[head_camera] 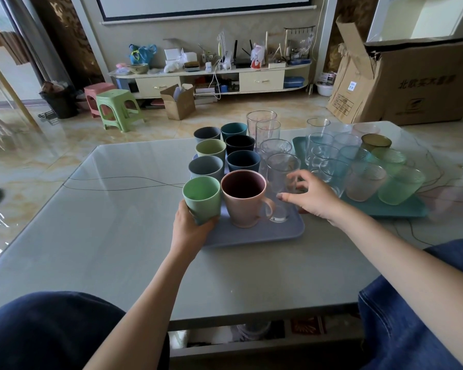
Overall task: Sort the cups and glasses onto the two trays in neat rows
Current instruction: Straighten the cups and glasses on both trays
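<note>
Head view shows the left hand (191, 225) gripping the green cup (201, 197) at the blue tray (265, 235) corner, probably aligning its row. Right hand (309, 194) hovers loose-fingered beside the clear glass (280, 182), holding nothing.

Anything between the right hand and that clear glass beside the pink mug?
Nothing visible. The right hand is at the clear glass, fingers spread beside it. The pink mug stands on the glass's other side, handle toward it.

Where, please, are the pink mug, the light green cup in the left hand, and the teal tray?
pink mug (245, 206): head view, front of its outer wall.
light green cup (202, 200): head view, its outer side.
teal tray (401, 209): head view, bare near edge.
</note>
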The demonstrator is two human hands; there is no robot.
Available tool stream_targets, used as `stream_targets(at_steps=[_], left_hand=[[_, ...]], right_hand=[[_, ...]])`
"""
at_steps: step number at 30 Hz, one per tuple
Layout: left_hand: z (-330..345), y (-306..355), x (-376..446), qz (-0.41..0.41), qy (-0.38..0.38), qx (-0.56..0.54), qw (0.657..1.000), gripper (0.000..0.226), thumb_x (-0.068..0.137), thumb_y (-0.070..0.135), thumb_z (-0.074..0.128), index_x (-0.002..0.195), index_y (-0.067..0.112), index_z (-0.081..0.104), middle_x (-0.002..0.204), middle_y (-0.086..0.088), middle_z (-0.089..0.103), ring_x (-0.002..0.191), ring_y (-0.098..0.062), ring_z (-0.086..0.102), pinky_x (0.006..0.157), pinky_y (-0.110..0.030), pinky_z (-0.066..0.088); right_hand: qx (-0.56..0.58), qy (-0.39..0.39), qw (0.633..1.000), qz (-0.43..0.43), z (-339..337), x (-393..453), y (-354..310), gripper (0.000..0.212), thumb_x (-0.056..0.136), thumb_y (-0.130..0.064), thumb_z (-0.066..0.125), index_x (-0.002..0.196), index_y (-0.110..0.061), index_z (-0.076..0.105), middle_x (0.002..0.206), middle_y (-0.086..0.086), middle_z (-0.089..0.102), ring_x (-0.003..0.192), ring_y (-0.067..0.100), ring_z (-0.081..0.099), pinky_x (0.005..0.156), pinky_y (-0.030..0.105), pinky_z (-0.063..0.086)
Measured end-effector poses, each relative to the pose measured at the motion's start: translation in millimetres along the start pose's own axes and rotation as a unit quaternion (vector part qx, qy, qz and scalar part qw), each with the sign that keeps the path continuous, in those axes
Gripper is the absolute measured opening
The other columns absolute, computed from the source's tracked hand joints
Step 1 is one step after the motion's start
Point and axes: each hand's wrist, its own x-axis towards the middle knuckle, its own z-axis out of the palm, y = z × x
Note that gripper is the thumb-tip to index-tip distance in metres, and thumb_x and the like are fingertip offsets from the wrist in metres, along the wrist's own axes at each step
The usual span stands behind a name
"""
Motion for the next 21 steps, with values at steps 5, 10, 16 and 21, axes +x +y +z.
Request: stream_targets(at_steps=[5, 10, 16, 21], left_hand=[[0.2, -1.0, 0.3, 0.004, 0.001, 0.006, 1.000, 0.061, 0.072, 0.019, 0.079, 0.123, 0.013, 0.045, 0.114, 0.000, 0.052, 0.097, -0.017, 0.050, 0.076, -0.029, 0.039], [0.5, -1.9, 0.6, 0.004, 0.003, 0.014, 1.000, 0.061, 0.072, 0.021, 0.079, 0.123, 0.013, 0.045, 0.116, -0.002, 0.053, 0.098, -0.018, 0.050, 0.077, -0.030, 0.040], [1.3, -0.3, -0.1, 0.004, -0.003, 0.017, 1.000, 0.058, 0.074, 0.019, 0.077, 0.121, 0.011, 0.045, 0.111, 0.001, 0.049, 0.096, -0.018, 0.050, 0.076, -0.028, 0.039], [-7.1, -2.9, 5.2, -0.004, -0.055, 0.042, 0.998, 0.074, 0.065, 0.016, 0.067, 0.133, 0.014, 0.038, 0.121, -0.004, 0.054, 0.105, -0.021, 0.052, 0.081, -0.030, 0.042]], right_hand=[[-0.002, 0.006, 1.000, -0.004, -0.4, 0.6, 0.5, 0.055, 0.074, -0.028, 0.079, 0.120, -0.018, 0.050, 0.122, 0.005, 0.060, 0.109, 0.020, 0.058, 0.058, 0.018, 0.043], [-0.019, 0.005, 1.000, -0.005, -0.2, 1.0, 2.4, 0.054, 0.075, -0.031, 0.078, 0.119, -0.019, 0.050, 0.123, 0.004, 0.060, 0.112, 0.020, 0.057, 0.073, 0.027, 0.045], [-0.013, 0.007, 1.000, -0.002, -2.0, 0.4, 0.5, 0.055, 0.074, -0.030, 0.079, 0.119, -0.018, 0.051, 0.113, 0.003, 0.060, 0.103, 0.015, 0.055, 0.079, 0.027, 0.044], [-0.027, -0.063, 0.997, 0.028, -11.9, 8.7, -2.3, 0.054, 0.077, -0.007, 0.075, 0.122, -0.020, 0.048, 0.120, 0.005, 0.059, 0.109, 0.021, 0.057, 0.073, 0.027, 0.052]])
